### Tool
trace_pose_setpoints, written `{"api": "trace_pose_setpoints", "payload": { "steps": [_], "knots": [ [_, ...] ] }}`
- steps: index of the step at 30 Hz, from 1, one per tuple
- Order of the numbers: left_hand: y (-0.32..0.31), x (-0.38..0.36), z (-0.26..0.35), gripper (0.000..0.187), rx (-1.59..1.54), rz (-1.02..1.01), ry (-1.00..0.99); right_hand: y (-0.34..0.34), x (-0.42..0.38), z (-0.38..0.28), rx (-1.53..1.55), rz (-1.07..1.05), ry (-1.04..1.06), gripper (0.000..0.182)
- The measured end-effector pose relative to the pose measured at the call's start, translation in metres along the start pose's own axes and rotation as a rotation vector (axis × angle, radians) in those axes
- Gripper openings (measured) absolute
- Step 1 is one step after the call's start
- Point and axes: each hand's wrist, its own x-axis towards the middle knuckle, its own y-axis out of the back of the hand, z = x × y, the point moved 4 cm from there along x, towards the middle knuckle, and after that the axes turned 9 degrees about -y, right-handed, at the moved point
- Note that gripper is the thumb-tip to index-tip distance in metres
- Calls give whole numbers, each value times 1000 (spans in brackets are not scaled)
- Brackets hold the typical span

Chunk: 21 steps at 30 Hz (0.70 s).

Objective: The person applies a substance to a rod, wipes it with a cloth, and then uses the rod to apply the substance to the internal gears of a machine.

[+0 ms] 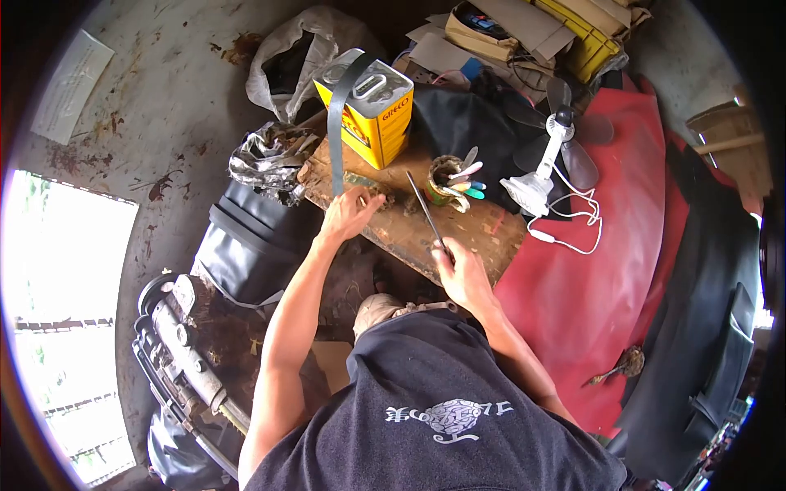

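Observation:
A long dark grey strip [336, 135] runs over the top of a yellow tin can [385, 123] and down to the wooden board. My left hand [350, 214] is at its lower end, fingers curled in on it against the board; the exact grip is partly hidden. A thin dark stick-like tool [426, 209] is in my right hand [464, 274], its far tip angled up and left over the board. Between the tool and the fan stands a small, crusted pot [446, 182] holding several handled tools, with pink, blue and green ends showing.
The worn wooden board [491, 237] is my work surface. A white fan [536, 180] with a loose cable stands at its right, on red sheet material [589, 286]. A black bag [254, 237] and a machine [184, 344] are at left. Cardboard and a yellow crate [585, 41] are piled behind.

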Motion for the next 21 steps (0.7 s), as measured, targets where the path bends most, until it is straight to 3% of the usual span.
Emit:
{"api": "trace_pose_setpoints", "payload": {
  "steps": [2,6,12,16,17,20,21],
  "knots": [
    [1,-13,-4,25,-169,-80,-26,-12,11,-7,102,9,67,20],
    [15,-33,16,24,-187,-215,-28,-37,46,-33,219,-43,107,25],
    [37,-40,37,20,-206,-199,-58,-61,78,-49,256,23,439,22],
    [39,-43,32,21,-185,-168,-24,-54,63,-66,157,42,430,24],
    [38,-43,30,22,-176,-156,-19,-58,63,-66,183,42,524,27],
    [42,-42,33,25,-163,-162,-1,-60,55,-73,137,126,542,30],
    [44,-42,34,24,-150,-162,0,-60,55,-75,48,167,561,47]
  ]
}}
